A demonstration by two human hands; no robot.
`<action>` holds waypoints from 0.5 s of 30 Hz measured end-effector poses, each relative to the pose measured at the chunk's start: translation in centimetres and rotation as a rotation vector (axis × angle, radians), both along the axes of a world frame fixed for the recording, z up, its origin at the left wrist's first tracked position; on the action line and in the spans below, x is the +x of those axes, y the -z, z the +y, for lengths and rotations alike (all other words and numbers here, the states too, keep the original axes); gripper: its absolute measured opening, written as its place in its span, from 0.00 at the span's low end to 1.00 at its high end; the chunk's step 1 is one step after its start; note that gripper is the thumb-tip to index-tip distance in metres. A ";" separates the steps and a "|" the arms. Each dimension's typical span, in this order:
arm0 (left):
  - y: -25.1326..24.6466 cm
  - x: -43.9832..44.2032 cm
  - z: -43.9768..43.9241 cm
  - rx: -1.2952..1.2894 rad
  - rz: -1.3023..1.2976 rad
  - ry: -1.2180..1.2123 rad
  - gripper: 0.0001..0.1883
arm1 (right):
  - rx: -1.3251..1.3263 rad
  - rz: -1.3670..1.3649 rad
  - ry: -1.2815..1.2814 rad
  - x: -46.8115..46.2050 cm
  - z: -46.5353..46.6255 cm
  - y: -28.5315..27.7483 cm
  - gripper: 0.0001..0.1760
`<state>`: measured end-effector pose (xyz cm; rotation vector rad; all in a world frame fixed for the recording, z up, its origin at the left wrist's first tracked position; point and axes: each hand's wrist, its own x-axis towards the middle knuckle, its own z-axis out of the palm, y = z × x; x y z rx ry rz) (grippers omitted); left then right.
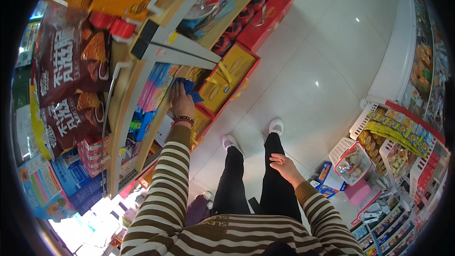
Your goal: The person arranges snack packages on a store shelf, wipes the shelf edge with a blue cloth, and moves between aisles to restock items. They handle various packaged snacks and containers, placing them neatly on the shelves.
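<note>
My left hand (183, 102) presses a crumpled blue cloth (190, 87) against the wooden edge of a lower shelf (164, 108). Behind the hand, on that shelving, stand pink and blue boxes (153, 90). Just below and beside the cloth is a red-rimmed gift box with a yellow face (227, 81) and yellow ribbons. My right hand (286, 167) hangs over my right leg, holding nothing, with its fingers loosely bent.
Brown snack bags (73, 60) fill the upper shelf at left, where metal rails (113, 92) stick out. A red box (268, 16) juts into the tiled aisle (302, 74). White baskets (350, 156) of goods and a blue carton (328, 181) stand at right. Behind me at lower left shows something purple (199, 208).
</note>
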<state>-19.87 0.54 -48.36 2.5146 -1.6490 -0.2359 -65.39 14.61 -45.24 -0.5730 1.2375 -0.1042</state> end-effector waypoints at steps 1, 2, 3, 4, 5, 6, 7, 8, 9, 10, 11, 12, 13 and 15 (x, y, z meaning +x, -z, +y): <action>-0.4 -0.3 -1.3 0.016 0.026 0.041 0.29 | -0.002 -0.009 0.021 -0.6 0.1 0.1 0.31; -0.8 -0.8 -2.5 0.032 0.051 0.081 0.29 | -0.003 -0.019 0.042 -1.3 0.1 0.3 0.31; -1.3 -1.7 -3.6 0.051 0.106 0.077 0.28 | -0.013 -0.028 0.067 -1.8 -0.1 0.3 0.31; -1.7 -2.9 -4.7 0.071 0.161 0.072 0.28 | -0.022 -0.038 0.091 -2.4 -0.3 0.3 0.31; -2.1 -4.2 -5.7 0.092 0.216 0.067 0.27 | -0.032 -0.048 0.114 -3.1 -0.5 0.3 0.32; -3.0 -6.8 -6.7 0.185 0.342 0.035 0.24 | -0.034 -0.044 0.150 -3.7 -0.7 0.3 0.32; -2.7 -9.0 -6.6 0.168 0.393 0.010 0.23 | -0.036 -0.043 0.179 -4.5 -1.2 0.3 0.32; -1.8 -11.4 -6.2 0.153 0.450 -0.010 0.22 | -0.038 -0.037 0.212 -5.1 -1.6 0.0 0.32; -0.8 -13.8 -5.5 0.106 0.564 -0.070 0.21 | 0.009 -0.051 0.300 -5.7 -2.3 -0.8 0.33; 0.0 -17.0 -4.7 0.064 0.620 -0.110 0.21 | 0.056 -0.064 0.385 -6.5 -3.2 -1.7 0.33; 2.9 -18.6 -3.0 0.091 0.602 -0.040 0.22 | 0.101 -0.081 0.458 -7.3 -3.8 -2.7 0.34; 2.0 -22.9 -2.8 0.253 0.502 0.046 0.24 | 0.072 -0.096 0.498 -8.1 -3.6 -2.0 0.37; 0.6 -27.1 -2.4 0.400 0.392 0.142 0.26 | 0.108 -0.146 0.597 -8.8 -4.0 -2.1 0.38; -4.4 -35.2 -1.2 0.320 0.667 0.059 0.29 | 0.179 -0.258 0.787 -9.9 -5.2 -3.4 0.39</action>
